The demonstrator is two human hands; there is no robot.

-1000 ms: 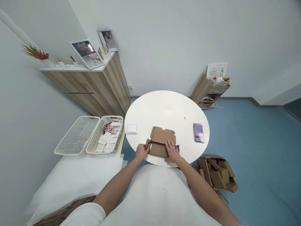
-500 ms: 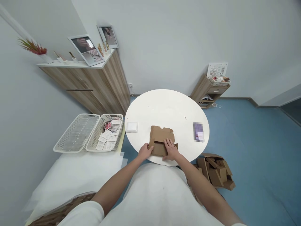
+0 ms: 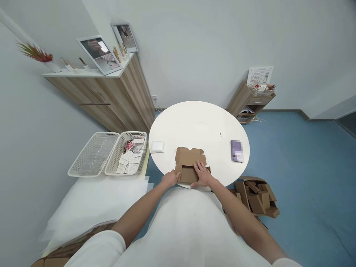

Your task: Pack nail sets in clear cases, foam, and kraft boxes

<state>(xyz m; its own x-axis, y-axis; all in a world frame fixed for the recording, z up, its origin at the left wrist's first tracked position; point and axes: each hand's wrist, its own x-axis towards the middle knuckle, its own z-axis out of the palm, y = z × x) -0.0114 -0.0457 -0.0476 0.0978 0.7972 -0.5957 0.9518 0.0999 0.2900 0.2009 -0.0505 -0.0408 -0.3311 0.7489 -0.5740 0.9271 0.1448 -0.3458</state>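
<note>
A brown cardboard box (image 3: 190, 157), partly folded up, lies at the near edge of the white round table (image 3: 200, 122). Its lid panel lies back, away from me, and a shallow tray shape shows on the near side. My left hand (image 3: 170, 178) is closed round the left side wall, thumb at the inner edge. On the right half, my right hand (image 3: 203, 175) rests with fingers spread over the panel and the thumb near the front edge. A small flap sticks out beside that hand. What the right palm covers is hidden.
A white packet (image 3: 157, 147) lies at the table's left, a blurred purple item (image 3: 236, 151) at its right. White baskets (image 3: 93, 154) hold clear packets and cards (image 3: 129, 157). Folded cardboard boxes (image 3: 257, 196) fill a carton on the floor at right. A wooden cabinet (image 3: 111, 96) stands behind left.
The view has shifted slightly. Both hands stay on the cardboard box in nearly the same places; the left fingers have turned a little at the side wall.
</note>
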